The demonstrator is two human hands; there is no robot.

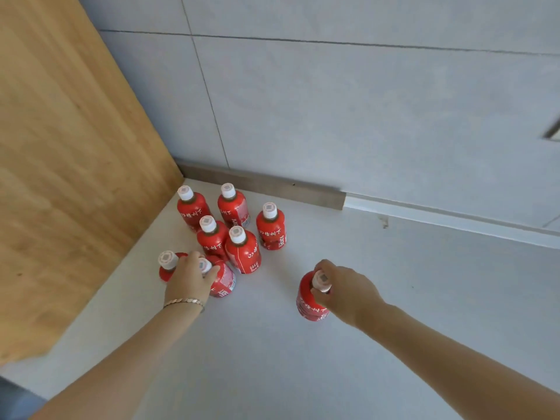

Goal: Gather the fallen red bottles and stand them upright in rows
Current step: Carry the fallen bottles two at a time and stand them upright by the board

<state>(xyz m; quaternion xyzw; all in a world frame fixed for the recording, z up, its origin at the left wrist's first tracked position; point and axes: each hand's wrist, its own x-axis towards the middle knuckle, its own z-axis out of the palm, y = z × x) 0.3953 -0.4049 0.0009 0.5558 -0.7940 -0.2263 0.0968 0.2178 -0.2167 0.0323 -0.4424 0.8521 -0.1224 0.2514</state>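
Several red bottles with white caps stand upright in the floor corner, among them a back-left bottle [192, 209], a back-middle one [234, 207] and a right one [270, 227]. My left hand [189, 275] grips the neck of a front bottle [223, 278] in that cluster; another bottle [167, 263] stands just left of it, partly hidden by the hand. My right hand [342, 287] holds the cap end of a separate upright bottle [310, 304], apart from the group to the right.
A wooden panel [66, 153] rises along the left side of the cluster. A grey tiled wall [363, 116] with a baseboard [263, 189] closes the back. Pale floor [272, 359] stretches in front and to the right.
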